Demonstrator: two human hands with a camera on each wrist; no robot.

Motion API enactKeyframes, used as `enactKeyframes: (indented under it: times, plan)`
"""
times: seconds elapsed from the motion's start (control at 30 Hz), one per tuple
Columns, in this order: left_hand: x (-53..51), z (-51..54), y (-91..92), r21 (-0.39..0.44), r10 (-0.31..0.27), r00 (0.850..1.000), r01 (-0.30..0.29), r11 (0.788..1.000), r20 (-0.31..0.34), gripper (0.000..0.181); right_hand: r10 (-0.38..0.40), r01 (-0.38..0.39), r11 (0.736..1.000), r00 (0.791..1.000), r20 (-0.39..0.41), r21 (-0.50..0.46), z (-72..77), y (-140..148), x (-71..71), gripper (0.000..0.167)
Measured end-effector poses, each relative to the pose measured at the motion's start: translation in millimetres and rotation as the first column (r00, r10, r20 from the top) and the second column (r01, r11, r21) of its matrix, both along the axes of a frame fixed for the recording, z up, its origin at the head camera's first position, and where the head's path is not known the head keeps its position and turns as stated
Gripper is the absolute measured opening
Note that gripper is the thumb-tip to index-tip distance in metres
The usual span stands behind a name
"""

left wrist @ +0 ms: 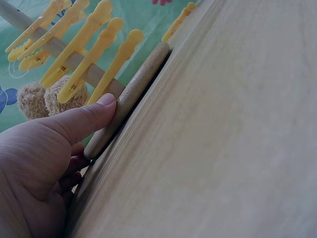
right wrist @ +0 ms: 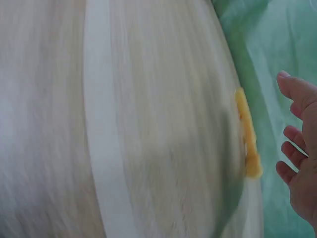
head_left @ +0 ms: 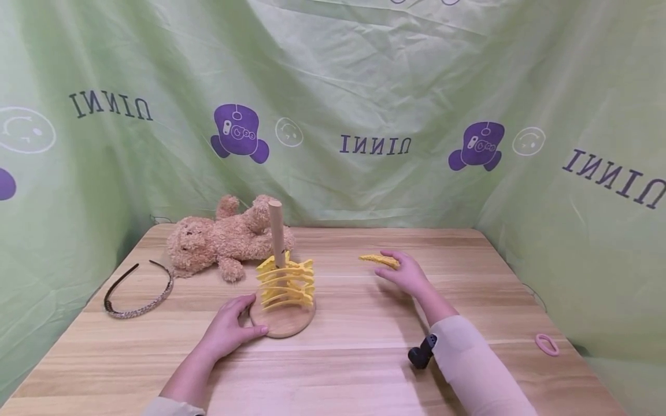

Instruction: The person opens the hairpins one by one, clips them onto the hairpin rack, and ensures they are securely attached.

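Observation:
In the head view my left hand (head_left: 229,329) grips the left edge of a wooden stand's round base (head_left: 283,326). The left wrist view shows the thumb (left wrist: 99,116) on the base's rim, with the other fingers partly hidden at its side. Several yellow plastic clips (head_left: 288,271) are stacked one above another around the stand's upright wooden rod (head_left: 277,231). To the right, my right hand (head_left: 408,274) hovers over another yellow clip (head_left: 377,260). In the right wrist view that clip (right wrist: 249,136) lies on the tabletop, apart from the spread fingers.
A plush bear (head_left: 224,240) lies on its back behind the stand. On the left is a headband (head_left: 137,312), and a pink hair tie (head_left: 547,345) lies near the table's right edge. Green printed cloth (head_left: 322,185) hangs around the table's back and sides.

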State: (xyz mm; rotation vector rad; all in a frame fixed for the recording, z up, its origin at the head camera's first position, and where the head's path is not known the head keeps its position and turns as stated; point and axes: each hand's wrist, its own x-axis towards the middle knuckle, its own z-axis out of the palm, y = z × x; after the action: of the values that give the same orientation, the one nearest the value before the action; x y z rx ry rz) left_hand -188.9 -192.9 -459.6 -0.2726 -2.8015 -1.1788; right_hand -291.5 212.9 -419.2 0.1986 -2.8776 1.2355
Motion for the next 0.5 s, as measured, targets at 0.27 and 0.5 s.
enactKeyframes:
  times: [0.27, 0.5]
  plan:
    - [0.0, 0.6, -1.6, -0.001, -0.002, 1.000, 0.002, 1.000, -0.001, 0.085, -0.049, 0.046, 0.992, 0.999, 0.024, 0.117, -13.9, 19.5, -14.6, 0.064]
    - [-1.3, -1.6, -0.4, 0.010, 0.001, 1.000, -0.001, 1.000, -0.002, 0.086, -0.092, 0.082, 0.988, 0.993, 0.071, 0.132, -22.7, 26.0, -23.1, 0.068]
